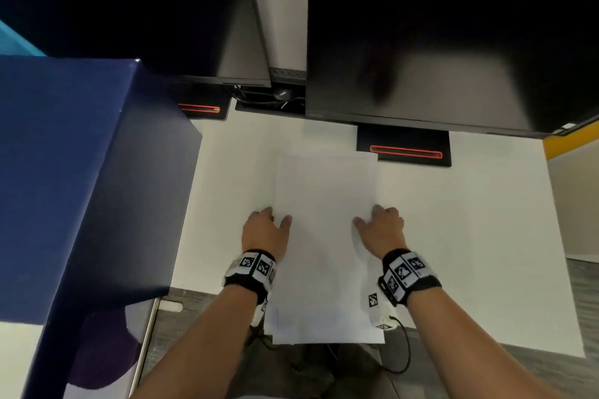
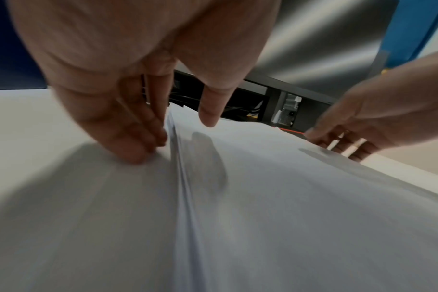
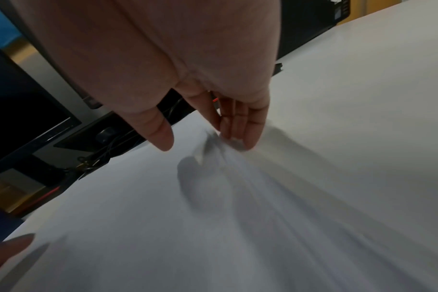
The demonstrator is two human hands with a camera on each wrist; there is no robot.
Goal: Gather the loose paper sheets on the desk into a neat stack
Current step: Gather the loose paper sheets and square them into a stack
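A pile of white paper sheets point(image 1: 324, 236) lies in the middle of the white desk point(image 1: 453, 236), its near end hanging over the front edge. The sheets are slightly offset at the near corners. My left hand point(image 1: 275, 215) sits at the pile's left edge, its fingers point(image 2: 143, 146) set against the sheet edges point(image 2: 180, 177) and its thumb point(image 2: 209, 110) raised over the top sheet. My right hand point(image 1: 369, 215) mirrors it at the right edge. There its fingers point(image 3: 238, 134) touch the fanned sheets point(image 3: 250, 177), and the thumb point(image 3: 160, 136) hovers clear of the paper.
Two dark monitors point(image 1: 437, 36) stand at the back on black bases with red lines point(image 1: 405, 151). Cables point(image 1: 275, 97) lie between them. A dark blue partition point(image 1: 81, 172) bounds the left side. Bare desk extends to the right of the pile.
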